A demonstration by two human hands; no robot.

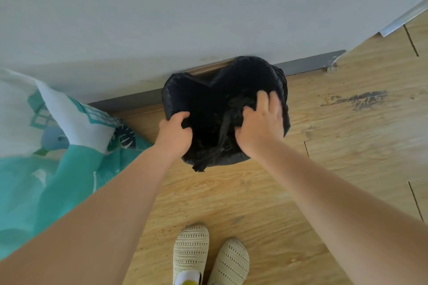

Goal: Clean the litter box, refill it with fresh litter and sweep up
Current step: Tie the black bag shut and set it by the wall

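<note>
The person stands on the pale wood-plank floor [266,192] and leans over a crinkled black plastic rubbish bag [220,90] that sits against the grey skirting board [308,63] at the foot of the white wall [208,7]. The left hand [174,132] is closed around the bag's near-left rim, bunching the plastic. The right hand [260,120] presses over the right rim, fingers curled into a gather of it.

This looks like the mouth being opened or gathered for the waste; I cannot tell which. To do it well, both fists should keep hold of the rim itself, not the thin film below, and pull evenly so the plastic does not tear. The loose twisted strip [218,141] hanging at the front should stay outside the mouth.

No litter box is in view. A teal and white patterned cloth [46,146] lies to the left, clear of the bag.
</note>
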